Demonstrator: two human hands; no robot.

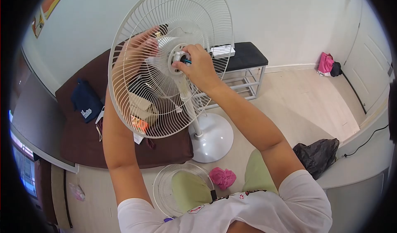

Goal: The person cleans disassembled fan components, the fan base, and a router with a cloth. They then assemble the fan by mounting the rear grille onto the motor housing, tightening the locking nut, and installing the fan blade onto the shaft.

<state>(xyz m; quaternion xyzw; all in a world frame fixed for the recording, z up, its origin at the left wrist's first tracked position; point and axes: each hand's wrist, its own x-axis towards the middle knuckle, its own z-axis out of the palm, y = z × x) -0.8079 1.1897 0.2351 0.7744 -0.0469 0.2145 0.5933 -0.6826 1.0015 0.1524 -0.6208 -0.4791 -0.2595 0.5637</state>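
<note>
A white pedestal fan stands in front of me with its rear wire guard (124, 104) on and no blade in front of it. At the guard's centre, my right hand (199, 67) pinches a white plastic ring nut (178, 57) between thumb and fingers. A small dark blue piece (187, 61) shows beside the thumb. My left hand (138, 46) is behind the guard, its fingers curled at the white motor housing (167, 42); wires partly hide them. The front guard (159, 185) lies on the floor by my legs.
A round fan base (215, 144) stands beside a brown sofa (78, 140) holding clothes and a beige bag (142, 109). Behind is a black-topped bench (250, 55). Pink plastic (223, 178) and a black plastic bag (318, 156) lie near my legs.
</note>
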